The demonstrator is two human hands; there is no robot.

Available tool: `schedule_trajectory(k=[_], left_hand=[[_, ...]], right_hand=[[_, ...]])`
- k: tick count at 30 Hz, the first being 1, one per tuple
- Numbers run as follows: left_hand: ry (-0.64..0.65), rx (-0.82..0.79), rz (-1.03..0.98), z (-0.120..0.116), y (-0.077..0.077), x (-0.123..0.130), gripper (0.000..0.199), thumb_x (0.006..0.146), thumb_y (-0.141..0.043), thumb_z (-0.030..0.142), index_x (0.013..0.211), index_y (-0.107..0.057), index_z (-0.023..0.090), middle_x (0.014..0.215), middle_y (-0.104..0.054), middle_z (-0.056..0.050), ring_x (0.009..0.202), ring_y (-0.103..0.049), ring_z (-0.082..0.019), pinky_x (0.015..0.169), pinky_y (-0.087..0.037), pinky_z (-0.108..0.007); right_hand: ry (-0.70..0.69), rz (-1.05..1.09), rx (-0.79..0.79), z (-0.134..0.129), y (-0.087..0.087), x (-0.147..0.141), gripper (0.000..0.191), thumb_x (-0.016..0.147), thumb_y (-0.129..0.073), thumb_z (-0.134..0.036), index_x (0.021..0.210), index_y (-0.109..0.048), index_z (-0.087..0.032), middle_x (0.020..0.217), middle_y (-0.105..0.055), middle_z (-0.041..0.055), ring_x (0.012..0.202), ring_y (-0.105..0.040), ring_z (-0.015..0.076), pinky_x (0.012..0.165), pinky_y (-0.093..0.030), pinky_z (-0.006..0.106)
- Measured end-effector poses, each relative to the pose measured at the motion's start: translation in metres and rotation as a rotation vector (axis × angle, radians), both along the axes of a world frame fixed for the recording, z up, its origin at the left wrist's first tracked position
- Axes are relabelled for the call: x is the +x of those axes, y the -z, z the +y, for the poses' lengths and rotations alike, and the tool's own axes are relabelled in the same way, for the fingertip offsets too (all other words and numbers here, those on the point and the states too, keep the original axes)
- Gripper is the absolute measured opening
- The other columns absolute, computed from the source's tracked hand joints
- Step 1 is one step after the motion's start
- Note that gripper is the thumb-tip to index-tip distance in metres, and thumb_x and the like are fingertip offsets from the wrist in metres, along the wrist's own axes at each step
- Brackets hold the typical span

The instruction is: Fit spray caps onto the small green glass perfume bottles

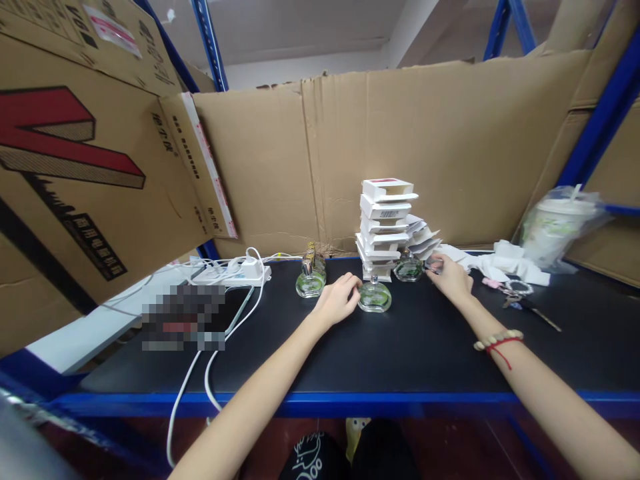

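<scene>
My left hand is closed, with its fingertips at the left edge of a clear glass perfume bottle with green inside, upright on the black tabletop. My right hand is pinched round a small shiny, dark piece, too blurred to name. Just left of that hand stands another perfume bottle, close to a tall stack of white boxes. Further left is a perfume bottle with a silvery top, with gold-topped bottles partly hidden behind it.
White papers lie at the back right, near keys and a bagged drink cup. A power strip and loose white cables are on the left. Cardboard walls the back; a blue rail edges the front.
</scene>
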State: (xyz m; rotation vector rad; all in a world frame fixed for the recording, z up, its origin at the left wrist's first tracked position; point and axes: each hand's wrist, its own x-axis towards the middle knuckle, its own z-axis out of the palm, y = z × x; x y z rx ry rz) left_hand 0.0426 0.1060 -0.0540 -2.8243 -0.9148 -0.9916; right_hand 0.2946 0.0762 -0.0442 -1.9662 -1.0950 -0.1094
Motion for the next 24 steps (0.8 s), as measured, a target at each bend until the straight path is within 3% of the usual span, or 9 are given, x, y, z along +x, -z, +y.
schedule_trajectory(k=[3,6,9,12,15,19,24], left_hand=[[-0.008,0.014,-0.010,0.000,0.000,0.000,0.012,0.079,-0.039,0.009,0.081,-0.049,0.015,0.082,-0.055,-0.001,0.073,-0.052,-0.011,0.055,-0.037,-0.020],[-0.005,0.013,-0.016,0.001,0.000,-0.001,0.012,0.079,-0.038,0.010,0.080,-0.049,0.016,0.082,-0.055,-0.001,0.072,-0.052,-0.011,0.055,-0.037,-0.019],[0.000,0.007,-0.017,0.002,-0.001,-0.001,0.012,0.079,-0.037,0.011,0.080,-0.048,0.016,0.082,-0.055,0.000,0.070,-0.052,-0.011,0.054,-0.037,-0.019],[0.007,0.009,-0.018,0.001,-0.001,-0.002,0.013,0.079,-0.037,0.010,0.079,-0.048,0.016,0.081,-0.055,-0.001,0.069,-0.052,-0.010,0.053,-0.037,-0.019],[0.013,0.009,-0.014,0.001,0.000,-0.002,0.013,0.078,-0.037,0.009,0.079,-0.048,0.016,0.081,-0.055,-0.001,0.068,-0.052,-0.010,0.054,-0.038,-0.019],[0.025,0.007,-0.006,0.001,0.001,-0.001,0.015,0.077,-0.036,0.008,0.081,-0.049,0.015,0.081,-0.055,-0.002,0.070,-0.052,-0.011,0.057,-0.040,-0.019],[0.041,0.056,-0.060,-0.001,0.000,-0.002,0.041,0.077,-0.033,0.009,0.117,-0.042,0.015,0.091,-0.055,-0.003,0.077,-0.053,-0.012,0.062,-0.044,-0.019]], right_hand=[[0.003,0.099,0.082,-0.004,-0.007,-0.008,0.031,0.054,-0.058,-0.017,0.084,-0.057,-0.020,0.074,-0.062,0.0021,0.068,-0.057,0.0202,0.064,-0.042,0.033],[-0.054,0.170,0.290,-0.007,-0.017,-0.019,0.032,0.056,-0.056,-0.018,0.088,-0.056,-0.015,0.081,-0.062,0.0051,0.056,-0.053,0.0134,0.064,-0.044,0.031],[-0.147,0.217,0.532,-0.009,-0.025,-0.031,0.028,0.059,-0.057,-0.029,0.082,-0.056,-0.013,0.084,-0.061,0.0079,0.060,-0.052,0.0126,0.064,-0.045,0.030],[-0.264,0.286,0.648,-0.012,-0.029,-0.045,0.032,0.060,-0.058,-0.040,0.077,-0.058,-0.013,0.078,-0.061,0.0084,0.062,-0.052,0.0139,0.056,-0.044,0.027],[-0.398,0.275,0.662,-0.017,-0.028,-0.061,0.032,0.062,-0.059,-0.042,0.078,-0.062,-0.014,0.076,-0.061,0.0080,0.063,-0.052,0.0145,0.051,-0.043,0.026],[-0.613,0.286,0.536,-0.022,-0.022,-0.078,0.029,0.063,-0.061,-0.038,0.080,-0.066,-0.015,0.080,-0.063,0.0081,0.063,-0.053,0.0144,0.044,-0.041,0.023],[-0.660,0.326,0.506,-0.022,-0.018,-0.085,0.027,0.063,-0.062,-0.036,0.078,-0.068,-0.015,0.087,-0.064,0.0085,0.063,-0.054,0.0141,0.041,-0.042,0.022]])
